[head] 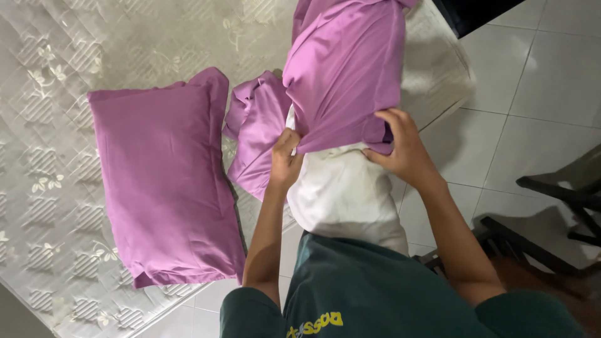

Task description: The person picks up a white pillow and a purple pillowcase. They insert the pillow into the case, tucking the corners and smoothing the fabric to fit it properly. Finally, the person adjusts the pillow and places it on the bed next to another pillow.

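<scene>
Both hands, left hand (285,164) and right hand (400,150), are pinched on purple pillowcase (344,69) hem, white pillow (341,194) half-covered, braced at mattress (94,37) corner.

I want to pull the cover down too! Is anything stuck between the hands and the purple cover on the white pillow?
No. The left hand and right hand both grip the open edge of the purple pillowcase directly, with the white pillow sticking out below.

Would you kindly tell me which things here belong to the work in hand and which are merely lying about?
In hand:
left hand
right hand
purple pillowcase
white pillow

Lying about:
covered purple pillow
loose purple cloth
bare mattress
dark chair
</scene>
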